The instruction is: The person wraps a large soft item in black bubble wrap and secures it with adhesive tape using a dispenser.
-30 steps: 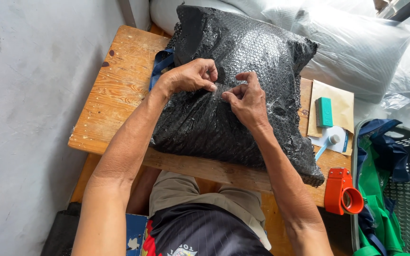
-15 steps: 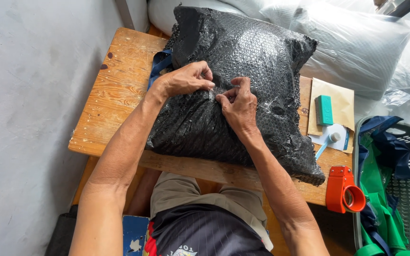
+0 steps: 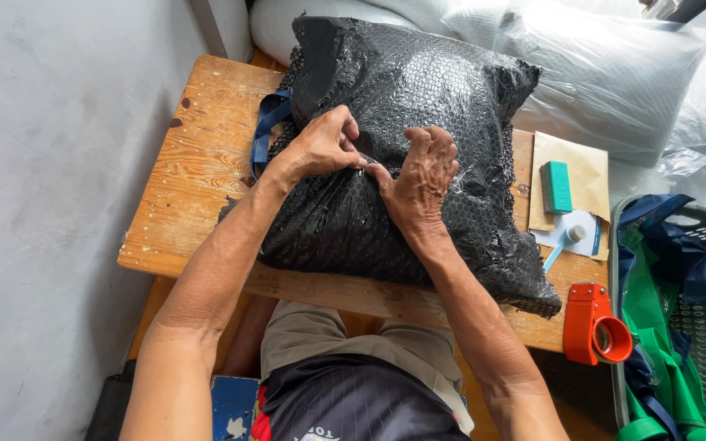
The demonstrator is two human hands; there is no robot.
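The black bubble-wrapped parcel (image 3: 402,155) lies on the wooden worktop (image 3: 198,171), covering most of it. The left hand (image 3: 320,147) rests on the parcel's top, fingers closed, pinching a strip of clear tape. The right hand (image 3: 420,181) lies flat beside it, fingers spread wide, pressing the wrap down. A blue strap (image 3: 265,131) protrudes from under the parcel's left edge. An orange tape dispenser (image 3: 594,327) sits at the worktop's near right corner.

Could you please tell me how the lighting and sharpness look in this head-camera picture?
Head view: soft, even daylight and sharp focus on both hands, left hand and right hand; small glints on the black bubble-wrapped bundle; clear plastic bags at top right look bright and washed out.
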